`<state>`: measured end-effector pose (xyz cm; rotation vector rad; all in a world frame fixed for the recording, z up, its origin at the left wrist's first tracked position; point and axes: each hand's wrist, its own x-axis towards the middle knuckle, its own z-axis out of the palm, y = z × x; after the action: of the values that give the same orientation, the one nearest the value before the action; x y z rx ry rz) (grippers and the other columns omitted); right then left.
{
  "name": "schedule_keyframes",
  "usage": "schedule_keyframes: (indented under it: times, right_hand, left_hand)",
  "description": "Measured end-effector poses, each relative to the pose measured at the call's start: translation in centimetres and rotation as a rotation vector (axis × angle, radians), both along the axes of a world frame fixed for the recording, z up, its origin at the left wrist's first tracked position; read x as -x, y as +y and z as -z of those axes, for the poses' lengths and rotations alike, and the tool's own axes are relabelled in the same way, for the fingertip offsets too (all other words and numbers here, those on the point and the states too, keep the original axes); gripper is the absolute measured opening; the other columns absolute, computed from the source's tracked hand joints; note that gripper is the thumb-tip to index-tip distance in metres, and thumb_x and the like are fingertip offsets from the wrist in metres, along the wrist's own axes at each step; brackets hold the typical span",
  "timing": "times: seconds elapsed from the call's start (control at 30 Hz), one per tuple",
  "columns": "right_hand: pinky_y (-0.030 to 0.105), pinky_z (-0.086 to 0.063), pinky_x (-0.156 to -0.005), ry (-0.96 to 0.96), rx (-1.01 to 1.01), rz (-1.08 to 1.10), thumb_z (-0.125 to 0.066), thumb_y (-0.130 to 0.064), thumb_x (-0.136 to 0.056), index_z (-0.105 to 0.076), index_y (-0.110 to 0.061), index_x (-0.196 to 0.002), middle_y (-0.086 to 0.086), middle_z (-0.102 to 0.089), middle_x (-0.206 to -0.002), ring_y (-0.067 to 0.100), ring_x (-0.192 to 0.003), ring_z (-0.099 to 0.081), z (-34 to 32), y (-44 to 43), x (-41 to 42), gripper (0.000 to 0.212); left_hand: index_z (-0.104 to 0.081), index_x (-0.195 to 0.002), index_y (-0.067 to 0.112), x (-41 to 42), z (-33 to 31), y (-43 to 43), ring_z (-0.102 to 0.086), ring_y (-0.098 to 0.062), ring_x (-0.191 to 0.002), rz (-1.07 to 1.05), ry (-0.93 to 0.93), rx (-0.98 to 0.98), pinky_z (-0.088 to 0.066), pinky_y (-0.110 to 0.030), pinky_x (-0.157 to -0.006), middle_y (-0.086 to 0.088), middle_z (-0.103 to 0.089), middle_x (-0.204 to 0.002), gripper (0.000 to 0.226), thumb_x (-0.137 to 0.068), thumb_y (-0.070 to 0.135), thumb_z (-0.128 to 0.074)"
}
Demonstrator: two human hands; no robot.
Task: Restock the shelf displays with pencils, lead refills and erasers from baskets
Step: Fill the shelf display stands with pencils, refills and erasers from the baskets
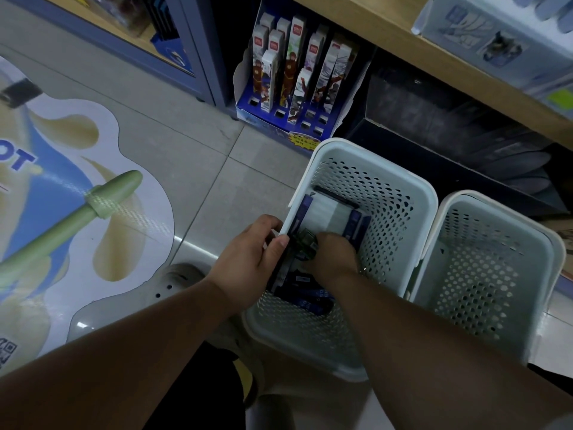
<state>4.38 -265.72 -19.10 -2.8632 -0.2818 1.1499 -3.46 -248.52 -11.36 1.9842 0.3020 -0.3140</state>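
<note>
L hand [248, 256], R hand [331, 256] & forearms [139, 336] bare; grey perforated clog [173, 283]; dark garment [201, 383] below.

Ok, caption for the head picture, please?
Left hand and right hand busy at a basket of dark packets near the display box.

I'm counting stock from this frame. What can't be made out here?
Head view only:
Whether the right hand grips anything in the basket: its own back covers the fingers.
Print on the dark pack the left hand holds: too small, blurred.
Contents of the lower shelf bay: too dark.
Top shelf goods: cut by the frame edge.
</note>
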Motion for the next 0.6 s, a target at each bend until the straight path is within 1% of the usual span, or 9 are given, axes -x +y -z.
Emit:
schedule_keyframes:
  times: [0.17,0.23,0.3,0.37,0.4,0.47,0.53,0.57,0.6]
  right_hand:
    - [0.027,-0.052,-0.068,0.067,-0.037,0.028,-0.081,-0.035,-0.079,-0.063,-0.014,-0.101,0.005,-0.067,-0.102,0.019,-0.083,-0.061,-1.1,0.0,-0.7,0.035]
    - [0.027,-0.054,-0.066,0.103,-0.103,0.144,-0.084,-0.042,-0.074,-0.065,-0.015,-0.096,0.003,-0.067,-0.095,0.016,-0.079,-0.061,-1.6,0.0,-0.8,0.039]
    - [0.024,-0.052,-0.060,0.147,-0.167,0.286,-0.085,-0.047,-0.072,-0.068,-0.015,-0.092,0.002,-0.068,-0.087,0.015,-0.075,-0.064,-2.4,-0.3,-1.1,0.041]
    - [0.023,-0.050,-0.056,0.232,-0.226,0.422,-0.087,-0.040,-0.071,-0.070,-0.012,-0.094,0.005,-0.070,-0.088,0.016,-0.074,-0.066,-3.7,-0.7,-1.6,0.040]
    - [0.025,-0.054,-0.058,0.282,-0.265,0.502,-0.089,-0.034,-0.070,-0.070,-0.010,-0.095,0.008,-0.071,-0.089,0.019,-0.076,-0.068,-4.7,-0.9,-1.7,0.039]
    - [0.036,-0.061,-0.070,0.337,-0.363,0.615,-0.090,-0.028,-0.066,-0.070,-0.010,-0.093,0.013,-0.073,-0.089,0.026,-0.081,-0.071,-6.7,-1.4,-2.0,0.038]
    - [0.043,-0.062,-0.078,0.356,-0.454,0.698,-0.089,-0.030,-0.063,-0.069,-0.012,-0.088,0.013,-0.073,-0.086,0.027,-0.081,-0.071,-8.2,-1.4,-2.3,0.037]
    - [0.044,-0.062,-0.078,0.321,-0.518,0.736,-0.089,-0.033,-0.061,-0.068,-0.011,-0.085,0.011,-0.073,-0.083,0.026,-0.080,-0.071,-11.0,-2.2,-2.6,0.038]
    - [0.045,-0.062,-0.079,0.330,-0.580,0.768,-0.089,-0.037,-0.059,-0.069,-0.010,-0.084,0.009,-0.074,-0.082,0.026,-0.079,-0.071,-12.0,-2.4,-2.7,0.043]
  left_hand:
    - [-0.051,-0.113,0.023,-0.1,0.1,0.0,-0.051,-0.008,-0.070,-0.001,-0.011,0.001,-0.036,-0.026,-0.061,0.009,-0.052,-0.080,0.022,-0.101,0.040,-0.043]
    - [-0.051,-0.115,0.022,-0.1,0.1,0.0,-0.052,-0.008,-0.070,0.008,-0.005,-0.001,-0.037,-0.025,-0.060,0.008,-0.053,-0.080,0.023,-0.102,0.039,-0.043]
    - [-0.050,-0.116,0.021,-0.2,0.1,0.1,-0.052,-0.009,-0.070,0.018,0.002,-0.007,-0.037,-0.026,-0.060,0.008,-0.053,-0.081,0.023,-0.102,0.038,-0.043]
    - [-0.049,-0.113,0.022,-0.2,-0.2,0.1,-0.053,-0.011,-0.070,0.041,0.000,-0.032,-0.037,-0.028,-0.061,0.006,-0.053,-0.081,0.019,-0.103,0.037,-0.043]
    - [-0.048,-0.111,0.024,-0.2,-0.3,0.2,-0.053,-0.011,-0.071,0.058,0.001,-0.055,-0.037,-0.028,-0.061,0.006,-0.054,-0.082,0.016,-0.103,0.037,-0.042]
    - [-0.046,-0.106,0.028,-0.4,-0.4,0.2,-0.054,-0.012,-0.072,0.073,0.016,-0.100,-0.038,-0.030,-0.062,0.004,-0.055,-0.083,0.010,-0.103,0.037,-0.042]
    - [-0.048,-0.104,0.029,-0.2,-0.3,0.6,-0.056,-0.014,-0.073,0.062,0.070,-0.139,-0.040,-0.031,-0.064,0.003,-0.057,-0.085,0.012,-0.101,0.040,-0.045]
    - [-0.051,-0.105,0.027,-0.7,-2.2,0.2,-0.056,-0.015,-0.074,0.052,0.044,-0.185,-0.041,-0.031,-0.065,0.003,-0.058,-0.087,0.015,-0.099,0.041,-0.049]
    - [-0.054,-0.108,0.026,-0.9,-3.0,0.4,-0.056,-0.015,-0.074,0.036,0.052,-0.238,-0.040,-0.029,-0.066,0.003,-0.057,-0.090,0.020,-0.097,0.042,-0.053]
